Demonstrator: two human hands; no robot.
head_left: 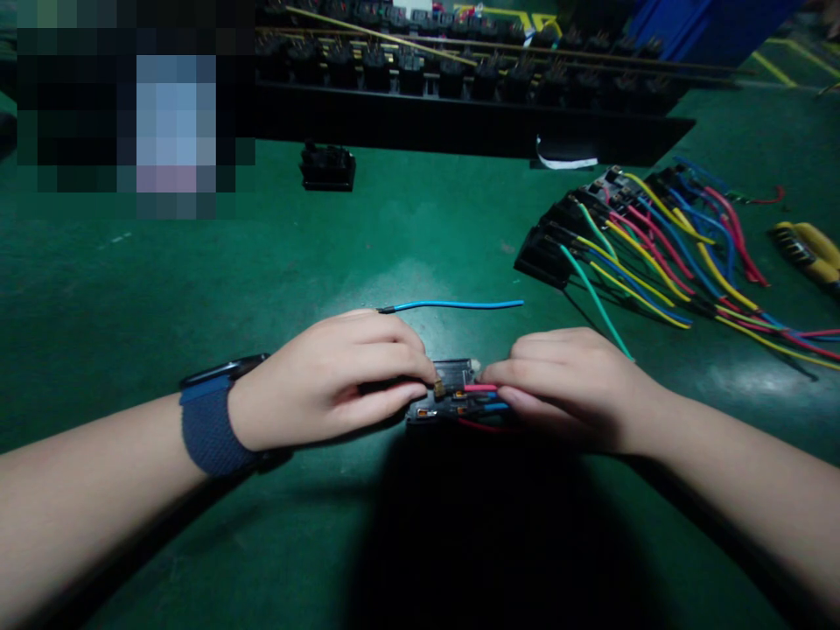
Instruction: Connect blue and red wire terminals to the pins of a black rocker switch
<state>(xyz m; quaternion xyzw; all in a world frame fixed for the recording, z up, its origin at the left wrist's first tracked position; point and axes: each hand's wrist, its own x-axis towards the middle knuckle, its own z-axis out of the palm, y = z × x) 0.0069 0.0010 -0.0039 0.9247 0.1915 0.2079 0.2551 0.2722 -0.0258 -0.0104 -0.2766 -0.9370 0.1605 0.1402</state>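
Pinched red wire (481, 388) in right hand (570, 385), at block (454, 372) on table (394, 232).
Curled left hand (351, 372) at clip (439, 388), too hidden to tell if gripping; risked bending clip by tugging red wire askew.

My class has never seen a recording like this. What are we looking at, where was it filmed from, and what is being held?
There is no robot here: these are a person's bare hands, seen by a camera worn on that person's head, looking forward and down. The left hand has its fingertips at a black block; the right hand seems to pinch a red wire by it. On the green surface lie a loose blue wire, wired blocks and a yellow-handled tool. Pixelation hides the upper left.
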